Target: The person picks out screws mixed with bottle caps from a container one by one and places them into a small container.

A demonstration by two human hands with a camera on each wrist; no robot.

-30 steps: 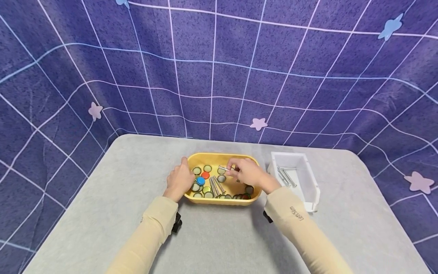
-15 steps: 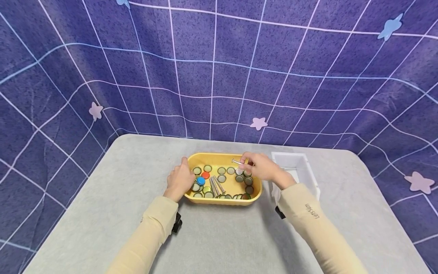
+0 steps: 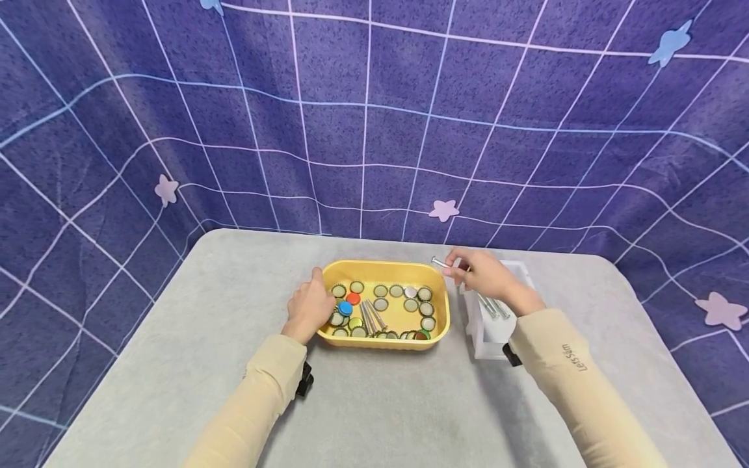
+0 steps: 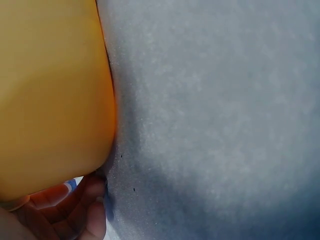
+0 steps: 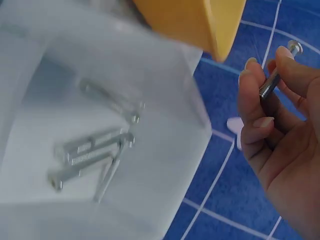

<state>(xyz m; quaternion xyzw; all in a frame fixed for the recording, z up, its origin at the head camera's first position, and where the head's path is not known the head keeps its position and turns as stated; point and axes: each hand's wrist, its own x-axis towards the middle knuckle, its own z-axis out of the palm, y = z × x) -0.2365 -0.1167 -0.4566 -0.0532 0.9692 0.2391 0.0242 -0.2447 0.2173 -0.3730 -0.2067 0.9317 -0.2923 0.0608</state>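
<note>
My right hand pinches a silver bolt between thumb and fingers, over the near-left part of the white bin. In the right wrist view the bolt's head points away from the palm. Inside the bin lie several similar bolts, slightly blurred. My left hand grips the left end of the yellow tub, its fingers curled at the outer wall. The tub holds a small bunch of bolts amid many bottle caps, including a blue cap and a red cap.
Both containers stand on a grey tabletop, with a narrow gap between them. Behind the table hangs a purple curtain with a grid and stars. More bottle caps line the tub's right end.
My right hand has lifted the bolt out of the yellow tub and carried it right, to the white bin. The left hand keeps its place on the tub.
</note>
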